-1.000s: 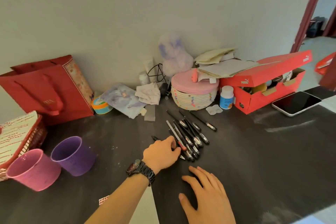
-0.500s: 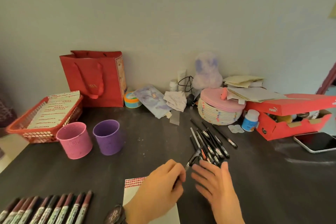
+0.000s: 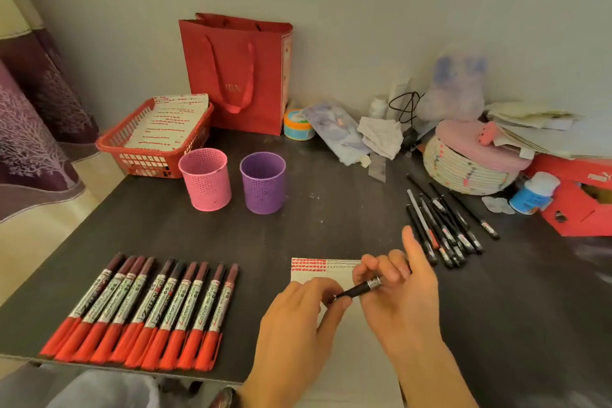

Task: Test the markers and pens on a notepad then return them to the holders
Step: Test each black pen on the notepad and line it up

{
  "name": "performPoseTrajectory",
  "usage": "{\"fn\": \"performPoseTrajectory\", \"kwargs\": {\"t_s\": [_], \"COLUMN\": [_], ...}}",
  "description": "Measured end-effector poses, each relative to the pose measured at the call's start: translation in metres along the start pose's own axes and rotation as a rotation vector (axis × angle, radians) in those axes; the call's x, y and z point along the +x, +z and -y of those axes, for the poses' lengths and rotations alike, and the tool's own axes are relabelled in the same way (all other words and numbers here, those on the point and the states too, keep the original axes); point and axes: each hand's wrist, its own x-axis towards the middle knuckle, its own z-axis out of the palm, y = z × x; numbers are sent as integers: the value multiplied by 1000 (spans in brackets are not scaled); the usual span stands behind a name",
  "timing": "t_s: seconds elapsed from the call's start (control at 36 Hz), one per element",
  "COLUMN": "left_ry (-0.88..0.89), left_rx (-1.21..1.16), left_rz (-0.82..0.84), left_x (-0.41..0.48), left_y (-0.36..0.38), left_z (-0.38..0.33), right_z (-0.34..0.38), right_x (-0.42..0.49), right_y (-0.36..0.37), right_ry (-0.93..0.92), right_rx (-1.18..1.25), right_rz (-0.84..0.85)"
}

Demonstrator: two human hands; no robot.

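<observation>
We hold the slim black pen with the silver band (image 3: 359,290) roughly level, just above the white notepad with the red-printed top strip (image 3: 323,270). The notepad lies at the near edge of the dark desk (image 3: 331,209), about midway along it. Our left hand (image 3: 298,321) pinches the pen's thin end between thumb and fingertips. Our right hand (image 3: 397,301) curls its middle fingers round the banded end, while its index finger (image 3: 414,247) sticks out straight and touches nothing.

We take this for the uncapping (the fingers hide the join, so we cannot tell whether the cap has parted). To do it well, we pull the two hands apart straight along the pen's length and do not bend it. We keep the pen over the pad so the tip comes down on the blank paper below the red strip. We also keep the cap in one hand, so that it cannot roll off among the loose black pens (image 3: 440,228) fanned out toward the far right.

One short, light stroke should be enough. Then we press the cap fully home and carry the pen to the pink mesh cup (image 3: 205,179) or the purple mesh cup (image 3: 263,182), side by side toward the far left. On the way we mind the row of red-barrelled markers with maroon caps (image 3: 149,308) along the near left edge.
</observation>
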Motion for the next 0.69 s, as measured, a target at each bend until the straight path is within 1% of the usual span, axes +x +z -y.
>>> {"fn": "performPoseTrajectory", "kwargs": {"t_s": [0.06, 0.11, 0.17, 0.22, 0.28, 0.36, 0.47, 0.58, 0.69], "left_ry": [-19, -5, 11, -10, -52, -93, -114, -105, -118], "left_rx": [-67, -100, -107, -98, -75, 13, 138, 160, 156], "left_rz": [2, -22, -20, -8, 18, 83, 174, 167, 143], "left_x": [4, 12, 20, 28, 34, 40, 38, 39, 41], "left_y": [0, -1, 0, 3, 7, 14, 20, 24, 24], "left_z": [2, 1, 0, 5, 13, 30, 49, 52, 52], "right_z": [-2, -6, -10, -10, -7, 0, 4, -4, -20], "right_x": [1, 2, 5, 10, 15, 27, 46, 66, 81], "right_y": [-4, -9, -13, -18, -23, -28, -25, -16, -20], "right_ry": [-47, -169, -276, -284, -249, -233, -248, -252, -340], "right_rx": [-214, -593, -889, -1018, -1019, -943, -921, -955, -1060], "right_rz": [90, 167, 206, 249, 244, 155, 104, 115, 65]}}
